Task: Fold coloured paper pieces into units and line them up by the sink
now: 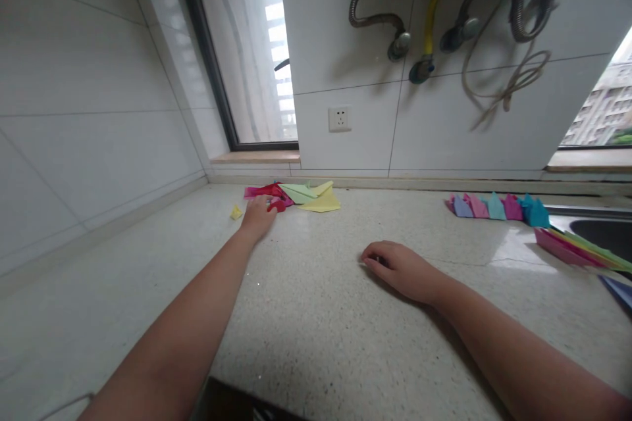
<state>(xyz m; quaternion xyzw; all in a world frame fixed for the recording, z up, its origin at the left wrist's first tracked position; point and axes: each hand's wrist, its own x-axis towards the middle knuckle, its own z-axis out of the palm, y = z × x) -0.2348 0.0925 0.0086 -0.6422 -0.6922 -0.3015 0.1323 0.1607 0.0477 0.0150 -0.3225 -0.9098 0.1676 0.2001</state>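
My left hand point(259, 218) reaches to the far side of the counter, its fingers closed on a small red folded paper point(277, 206). Around its fingertips lie more folded papers: a magenta sheet point(253, 193), a pale green folded paper point(299, 193) and a yellow folded paper point(326, 199). Just left of this hand sits a small yellow paper piece point(236, 212). My right hand point(395, 266) rests on the counter, loosely curled, with a gap between thumb and fingers. Nothing shows in it, though its palm is hidden.
A row of folded paper pieces point(496, 206) stands at the back right. Nearer lies a stack of coloured folded papers point(573, 247), beside a dark sink point(605, 233). A tiled wall with a socket point(340, 119), hoses and a window point(247, 52) bounds the counter point(316, 316).
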